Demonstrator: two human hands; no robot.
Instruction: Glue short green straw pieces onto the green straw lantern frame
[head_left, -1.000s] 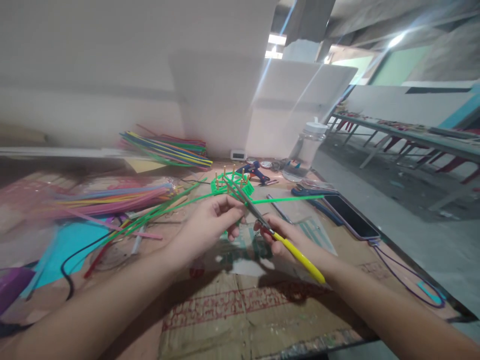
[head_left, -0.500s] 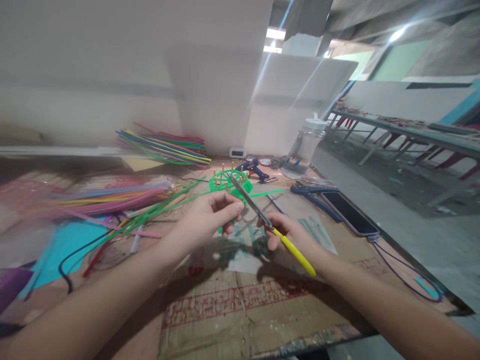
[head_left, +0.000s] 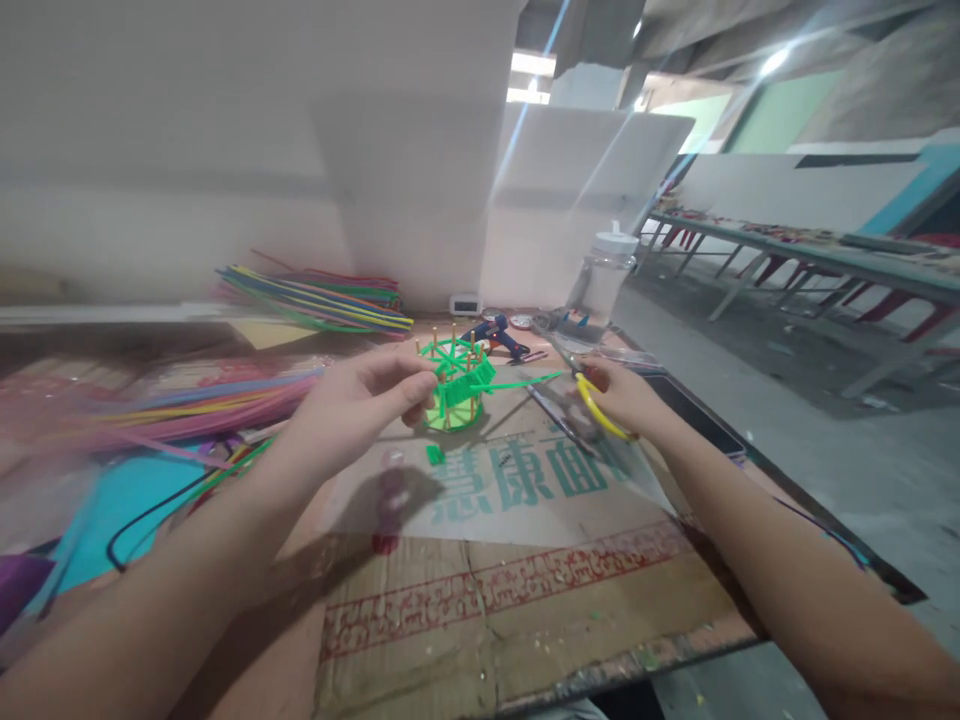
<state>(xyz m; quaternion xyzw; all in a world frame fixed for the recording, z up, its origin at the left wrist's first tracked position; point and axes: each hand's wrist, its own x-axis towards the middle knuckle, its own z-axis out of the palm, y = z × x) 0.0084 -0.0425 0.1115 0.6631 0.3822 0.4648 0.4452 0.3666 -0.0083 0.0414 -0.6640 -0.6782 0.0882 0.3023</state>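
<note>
Head view: two hands are present. The left hand (head_left: 390, 390), one, has thumb and fingers drawn together at the left edge of one green spoked frame (head_left: 454, 388); whether they grip it cannot be told. The right hand (head_left: 616, 392), one, grasps one pair of yellow-handled scissors (head_left: 606, 418), blades directed up and to the left.

The frame stands upright at mid-table, between the hands, and carries at least six wooden pegs (head_left: 453, 338). One green strip (head_left: 525, 383) extends from it toward the scissors. One green offcut (head_left: 435, 455) lies just in front of the frame, on one translucent sheet (head_left: 480, 525) printed with green characters. One cardboard panel (head_left: 540, 640) with a red printed band lies nearest the wearer.

Behind the frame: one blue glue gun (head_left: 496, 335), one small white display unit (head_left: 465, 305) and, to the right, one clear bottle (head_left: 600, 290) with a white lid. One smartphone (head_left: 694, 415) lies partly hidden by the right forearm. Two bundles of coloured strips occupy the left: one at the rear (head_left: 322, 300), one nearer (head_left: 240, 400).
</note>
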